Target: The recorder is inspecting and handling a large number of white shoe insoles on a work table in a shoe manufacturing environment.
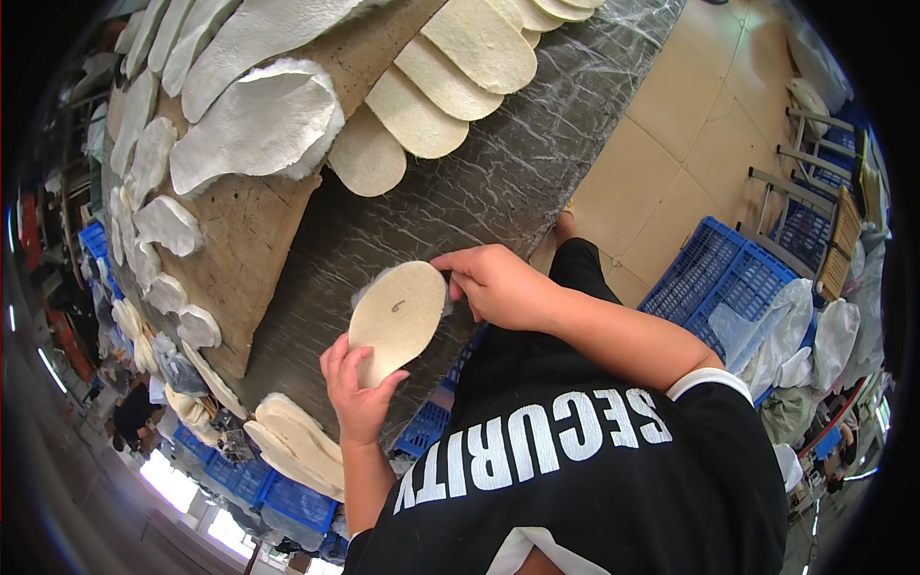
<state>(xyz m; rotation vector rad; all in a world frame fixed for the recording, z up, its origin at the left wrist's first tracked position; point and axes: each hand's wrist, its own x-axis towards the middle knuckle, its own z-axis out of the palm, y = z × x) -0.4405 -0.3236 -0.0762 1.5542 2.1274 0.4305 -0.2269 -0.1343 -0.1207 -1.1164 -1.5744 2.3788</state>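
Observation:
A cream insole (398, 321) with a fluffy whitish fringe is held up over the dark, plastic-covered tabletop (422, 216). My left hand (359, 393) grips its lower end, thumb on the near side and fingers at the left edge. At its upper right edge, my right hand (494, 286) is closed, thumb and fingertips pinched on the fringe. A handwritten mark shows on the insole's flat face. Beyond it, a row of overlapping cream insoles (422, 115) lies along a brown board (254, 225).
White fleecy pieces (259, 120) cover much of the board on the left. More insoles (292, 436) are stacked at the table's near left. Blue plastic crates (704, 273) stand on the tiled floor to the right, near a metal-framed rack (800, 192) and clear plastic bags (767, 335).

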